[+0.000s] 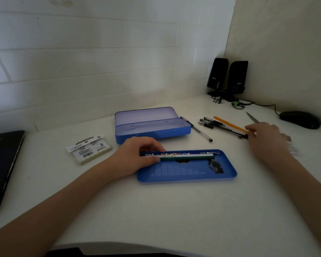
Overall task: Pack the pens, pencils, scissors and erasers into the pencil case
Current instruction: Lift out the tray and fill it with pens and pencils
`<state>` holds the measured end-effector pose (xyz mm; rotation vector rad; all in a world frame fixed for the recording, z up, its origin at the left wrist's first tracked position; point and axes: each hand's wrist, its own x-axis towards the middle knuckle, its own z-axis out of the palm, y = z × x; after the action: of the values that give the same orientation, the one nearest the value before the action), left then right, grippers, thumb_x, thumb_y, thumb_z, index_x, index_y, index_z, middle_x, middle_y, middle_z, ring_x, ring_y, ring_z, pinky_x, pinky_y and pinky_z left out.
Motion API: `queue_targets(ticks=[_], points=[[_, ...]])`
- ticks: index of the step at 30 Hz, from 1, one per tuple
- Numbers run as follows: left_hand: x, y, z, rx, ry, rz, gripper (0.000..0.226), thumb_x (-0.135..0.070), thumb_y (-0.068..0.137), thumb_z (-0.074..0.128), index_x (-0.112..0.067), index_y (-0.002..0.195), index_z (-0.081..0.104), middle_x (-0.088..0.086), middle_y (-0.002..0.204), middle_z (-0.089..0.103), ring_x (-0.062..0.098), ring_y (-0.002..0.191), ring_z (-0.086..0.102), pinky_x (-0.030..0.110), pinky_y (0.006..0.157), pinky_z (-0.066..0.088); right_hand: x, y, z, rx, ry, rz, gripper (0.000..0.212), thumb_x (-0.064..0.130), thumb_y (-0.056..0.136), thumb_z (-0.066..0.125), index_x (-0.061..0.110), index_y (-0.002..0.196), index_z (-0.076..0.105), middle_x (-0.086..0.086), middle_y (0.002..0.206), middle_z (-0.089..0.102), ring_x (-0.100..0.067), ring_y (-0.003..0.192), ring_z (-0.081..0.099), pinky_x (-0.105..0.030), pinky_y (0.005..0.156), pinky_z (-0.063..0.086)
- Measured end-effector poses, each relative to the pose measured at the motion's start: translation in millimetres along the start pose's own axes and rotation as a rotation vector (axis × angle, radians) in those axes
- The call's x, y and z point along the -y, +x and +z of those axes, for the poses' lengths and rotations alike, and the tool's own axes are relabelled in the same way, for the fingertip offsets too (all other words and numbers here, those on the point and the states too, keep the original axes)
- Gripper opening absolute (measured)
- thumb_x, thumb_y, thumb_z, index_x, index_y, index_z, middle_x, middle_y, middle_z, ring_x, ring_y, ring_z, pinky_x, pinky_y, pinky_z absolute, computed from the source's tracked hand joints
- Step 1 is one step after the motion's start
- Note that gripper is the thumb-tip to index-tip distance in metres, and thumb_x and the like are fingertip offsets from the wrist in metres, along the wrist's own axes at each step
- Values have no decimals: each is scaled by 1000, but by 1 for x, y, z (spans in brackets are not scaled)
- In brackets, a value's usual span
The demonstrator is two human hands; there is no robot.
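1. Left hand [143,154] at frame centre, fingers [152,144] curled around a bundle of pencils [185,156], laying them into the blue tray [185,178] to keep them together.
2. Right hand [265,135] at right, fingers on the pens' [219,126] ends (closed or apart, cannot tell), likely gathering next.
3. Open pencil case [152,125] waiting just behind, within reach.
4. Eraser pack [89,148] left, scissors [252,117] far right on the tabletop [156,210], unpacked.
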<state>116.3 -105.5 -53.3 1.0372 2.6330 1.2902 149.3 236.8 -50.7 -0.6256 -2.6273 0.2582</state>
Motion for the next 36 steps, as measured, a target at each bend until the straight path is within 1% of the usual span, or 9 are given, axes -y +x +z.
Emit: queue_targets(ticks=[3, 8, 11, 15, 17, 21, 25, 31, 36], points=[[0, 0, 0, -2, -6, -1, 19, -13, 78, 73, -25, 92, 70, -10, 95, 71, 5, 90, 65, 23, 85, 52, -1, 3, 0, 34, -79, 39, 36, 8, 94, 40, 17, 121, 62, -17, 123, 59, -35, 117, 46, -48, 98, 35], [0, 0, 0, -8, -1, -1, 18, -13, 78, 73, -24, 92, 70, -10, 96, 71, 5, 91, 65, 22, 87, 51, -7, 6, -4, 73, -139, 115, 42, 0, 90, 42, 17, 124, 59, -17, 121, 57, -34, 114, 46, -47, 96, 40], [0, 0, -1, -5, 1, 2, 18, -14, 78, 73, -24, 93, 70, -9, 97, 71, 5, 93, 65, 22, 87, 51, -8, 9, -4, 112, -148, 166, 34, 3, 90, 46, 15, 116, 63, -16, 111, 61, -33, 106, 52, -43, 91, 41], [-1, -1, -1, -3, 2, -2, 18, -13, 78, 73, -24, 93, 70, -9, 98, 71, 4, 93, 65, 20, 87, 51, -12, 12, -5, 61, -63, 244, 24, 10, 89, 53, 10, 108, 68, -18, 101, 65, -32, 88, 57, -40, 82, 46], [-1, -1, -1, -3, -1, -2, 18, -13, 78, 73, -24, 93, 70, -9, 97, 71, 4, 93, 65, 19, 87, 50, -13, 12, -6, 49, -35, 269, 23, 15, 89, 54, 8, 106, 69, -19, 98, 65, -34, 86, 59, -39, 78, 48], [-2, -2, -1, -3, 9, 6, 17, -12, 79, 72, -22, 93, 70, -9, 97, 71, 4, 92, 65, 18, 85, 50, -10, 12, -9, 69, -70, 290, 22, 17, 89, 56, 7, 104, 69, -17, 90, 63, -33, 81, 60, -41, 78, 52], [-2, -2, -1, -3, 1, 1, 20, -7, 79, 69, -22, 92, 70, -9, 97, 71, 3, 92, 65, 18, 86, 51, -8, 11, -10, 77, -155, 288, 19, 11, 87, 55, 5, 101, 68, -15, 81, 59, -30, 73, 56, -40, 76, 50], [-1, -2, -1, -1, 33, 6, 21, -9, 80, 69, -25, 92, 70, -10, 97, 71, 6, 92, 65, 25, 86, 52, -6, 11, -11, 62, -166, 271, 15, 10, 85, 56, 5, 95, 67, -15, 81, 59, -31, 72, 56, -37, 72, 47], [1, -2, 0, -1, 32, 11, 21, -10, 80, 69, -27, 92, 70, -10, 97, 71, 9, 93, 66, 31, 88, 52, -4, 9, -12, 48, -186, 253, 11, 11, 84, 56, 6, 87, 66, -10, 69, 54, -22, 56, 48, -26, 53, 35]])
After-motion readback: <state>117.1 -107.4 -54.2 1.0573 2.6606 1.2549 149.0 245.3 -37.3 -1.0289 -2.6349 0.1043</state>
